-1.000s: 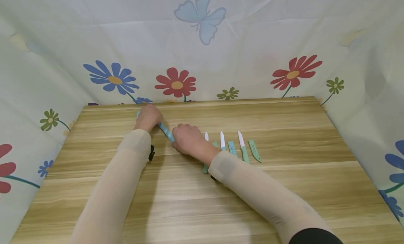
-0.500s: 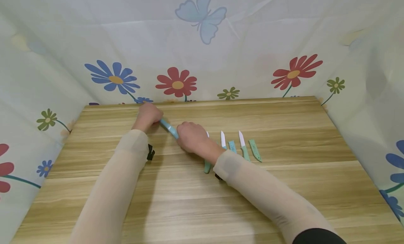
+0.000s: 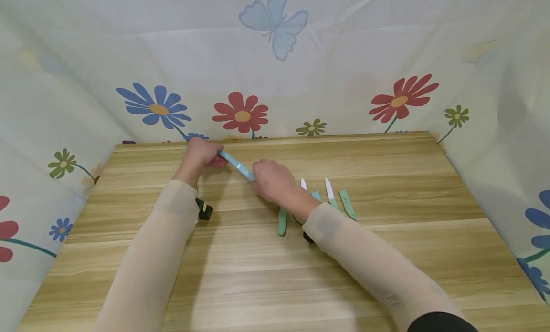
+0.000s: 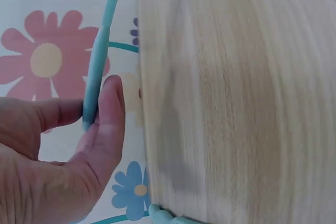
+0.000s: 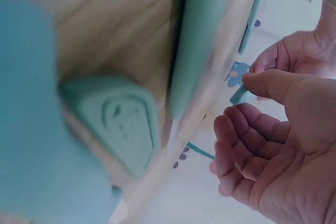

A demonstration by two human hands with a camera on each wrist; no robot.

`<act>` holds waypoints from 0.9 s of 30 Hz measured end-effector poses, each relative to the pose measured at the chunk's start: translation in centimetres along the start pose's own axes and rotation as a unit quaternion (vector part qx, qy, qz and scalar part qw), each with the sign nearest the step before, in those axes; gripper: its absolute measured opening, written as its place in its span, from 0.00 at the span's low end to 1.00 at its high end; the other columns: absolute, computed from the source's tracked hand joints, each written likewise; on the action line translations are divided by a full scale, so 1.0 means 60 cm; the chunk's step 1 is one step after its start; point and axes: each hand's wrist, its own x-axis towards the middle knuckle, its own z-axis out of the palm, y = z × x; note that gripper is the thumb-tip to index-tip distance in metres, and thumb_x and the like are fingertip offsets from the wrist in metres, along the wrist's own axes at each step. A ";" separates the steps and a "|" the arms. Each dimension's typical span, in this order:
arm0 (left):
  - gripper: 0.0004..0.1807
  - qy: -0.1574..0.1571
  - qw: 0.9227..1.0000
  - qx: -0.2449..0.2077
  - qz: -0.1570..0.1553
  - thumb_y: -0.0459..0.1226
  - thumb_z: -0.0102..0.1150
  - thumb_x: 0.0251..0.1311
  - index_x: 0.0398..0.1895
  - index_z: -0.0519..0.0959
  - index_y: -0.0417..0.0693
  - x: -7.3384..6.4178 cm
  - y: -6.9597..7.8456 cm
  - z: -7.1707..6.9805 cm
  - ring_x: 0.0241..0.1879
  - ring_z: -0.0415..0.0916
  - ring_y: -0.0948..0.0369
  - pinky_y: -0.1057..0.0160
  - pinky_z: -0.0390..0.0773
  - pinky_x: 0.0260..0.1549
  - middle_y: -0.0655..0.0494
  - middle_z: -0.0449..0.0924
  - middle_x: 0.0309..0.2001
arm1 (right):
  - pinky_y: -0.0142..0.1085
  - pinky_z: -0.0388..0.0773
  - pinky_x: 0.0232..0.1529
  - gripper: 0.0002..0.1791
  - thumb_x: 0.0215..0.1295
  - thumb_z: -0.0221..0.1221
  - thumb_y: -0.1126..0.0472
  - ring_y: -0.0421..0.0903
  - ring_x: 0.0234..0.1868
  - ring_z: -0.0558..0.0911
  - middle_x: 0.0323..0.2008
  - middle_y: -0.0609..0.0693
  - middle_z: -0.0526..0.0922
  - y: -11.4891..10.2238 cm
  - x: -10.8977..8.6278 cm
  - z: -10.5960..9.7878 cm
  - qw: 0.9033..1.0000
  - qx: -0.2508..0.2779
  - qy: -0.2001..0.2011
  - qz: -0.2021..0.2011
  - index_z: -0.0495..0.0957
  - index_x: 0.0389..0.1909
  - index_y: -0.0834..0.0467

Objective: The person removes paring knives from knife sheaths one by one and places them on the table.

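Green sheath (image 3: 347, 204) bears unreadable markings; left hand (image 3: 201, 153) and right hand (image 3: 274, 181) pinch a sheathed knife (image 3: 236, 164) near the surface's far edge (image 3: 343, 137).

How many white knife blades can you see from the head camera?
2: one blade just right of the right hand, a second blade between that and the green sheath. Others may be hidden behind the hand.

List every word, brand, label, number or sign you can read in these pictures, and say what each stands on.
None can be read.
Green cover at the row's right end: marks too small to read.
Green cover near the right-wrist camera: raised marks, too blurred to read.
Held blue item: pale patches, no lettering made out.
Flowered sheet: printed pictures, no lettering seen.
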 end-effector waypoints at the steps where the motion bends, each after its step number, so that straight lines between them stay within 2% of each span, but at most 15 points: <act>1: 0.20 -0.006 1.000 -0.027 -0.002 0.31 0.58 0.73 0.59 0.75 0.21 -0.003 0.001 0.001 0.25 0.88 0.59 0.54 0.86 0.47 0.50 0.85 0.23 | 0.38 0.79 0.30 0.07 0.73 0.64 0.57 0.46 0.32 0.78 0.35 0.48 0.79 0.002 -0.001 -0.002 1.000 0.003 0.003 0.001 0.79 0.37 0.56; 4: 0.22 -0.017 0.997 -0.074 -0.004 0.33 0.58 0.75 0.63 0.73 0.22 -0.011 0.002 0.002 0.27 0.89 0.60 0.56 0.86 0.47 0.51 0.85 0.25 | 0.38 0.79 0.30 0.08 0.75 0.63 0.56 0.46 0.32 0.78 0.35 0.48 0.79 0.009 -0.005 -0.008 1.000 0.009 0.012 0.003 0.79 0.38 0.56; 10: 0.25 -0.037 0.993 -0.113 0.015 0.36 0.58 0.78 0.66 0.70 0.23 -0.029 0.000 0.002 0.33 0.90 0.58 0.57 0.85 0.48 0.50 0.86 0.31 | 0.36 0.79 0.31 0.08 0.76 0.63 0.56 0.46 0.33 0.80 0.36 0.48 0.80 0.020 -0.017 -0.019 0.999 0.042 0.029 0.009 0.82 0.43 0.57; 15: 0.24 -0.044 0.987 -0.153 0.021 0.36 0.57 0.78 0.66 0.71 0.24 -0.043 -0.006 0.002 0.39 0.90 0.55 0.58 0.85 0.49 0.45 0.85 0.40 | 0.38 0.80 0.36 0.09 0.74 0.65 0.56 0.46 0.35 0.80 0.39 0.48 0.82 0.029 -0.025 -0.023 0.998 0.039 0.053 0.005 0.84 0.46 0.57; 19: 0.23 -0.045 0.982 -0.182 0.019 0.37 0.56 0.79 0.66 0.70 0.27 -0.053 -0.010 0.006 0.45 0.89 0.53 0.58 0.84 0.52 0.42 0.79 0.49 | 0.39 0.80 0.39 0.10 0.74 0.65 0.56 0.45 0.38 0.80 0.42 0.48 0.83 0.035 -0.032 -0.027 0.997 0.030 0.066 0.000 0.84 0.49 0.58; 22: 0.19 -0.054 0.976 -0.210 0.021 0.36 0.54 0.80 0.62 0.70 0.28 -0.062 -0.011 0.010 0.48 0.86 0.52 0.57 0.83 0.53 0.41 0.74 0.52 | 0.38 0.80 0.39 0.11 0.74 0.66 0.57 0.45 0.38 0.80 0.43 0.49 0.84 0.040 -0.038 -0.030 0.997 0.033 0.074 -0.001 0.83 0.51 0.58; 27: 0.12 -0.063 0.965 -0.251 0.027 0.35 0.53 0.80 0.54 0.71 0.32 -0.079 -0.012 0.017 0.49 0.84 0.51 0.58 0.83 0.53 0.42 0.71 0.52 | 0.39 0.81 0.41 0.11 0.74 0.66 0.58 0.46 0.39 0.80 0.45 0.49 0.84 0.047 -0.051 -0.037 0.995 0.038 0.088 -0.006 0.84 0.51 0.57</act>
